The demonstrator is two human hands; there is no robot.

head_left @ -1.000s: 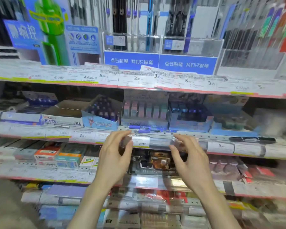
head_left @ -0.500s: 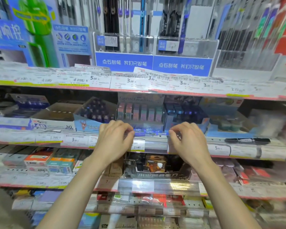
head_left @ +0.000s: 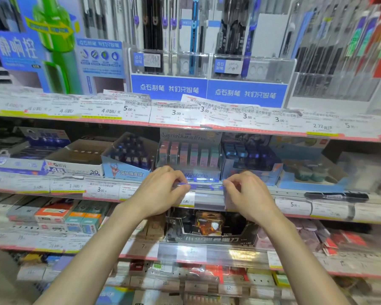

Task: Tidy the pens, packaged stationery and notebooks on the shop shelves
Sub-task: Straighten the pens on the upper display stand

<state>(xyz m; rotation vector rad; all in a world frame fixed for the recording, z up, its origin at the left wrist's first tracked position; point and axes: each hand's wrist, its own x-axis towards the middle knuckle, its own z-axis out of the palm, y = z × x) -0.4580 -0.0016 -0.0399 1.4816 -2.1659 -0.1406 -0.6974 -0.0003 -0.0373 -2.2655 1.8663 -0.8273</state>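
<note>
**Gripping a pen at the shelf edge**

Reaching forward at the second shelf (head_left: 262, 190), both hands met at its front lip. The left hand (head_left: 161, 192) and the right hand (head_left: 249, 194) had their fingers curled, and each pinched one end of a clear pen with blue marks (head_left: 204, 186) that lay level along the shelf edge, just in front of a box of pastel erasers (head_left: 189, 154). Below the pen ran the clear strip of price tags (head_left: 209, 198), one tag partly covered by the left hand.

Left of the erasers stood a blue box of small dark bottles (head_left: 128, 159), tilted toward the front, and beyond it a white open box (head_left: 75, 160). Right of the erasers sat a box of dark blue items (head_left: 251, 159). A black marker (head_left: 337, 196) lay along the shelf edge well to the right of the hands.

On the shelf above stood clear pen holders (head_left: 169, 62) behind blue signs (head_left: 208, 91). On the shelf below, between the forearms, stood a dark display box (head_left: 211, 230).
</note>
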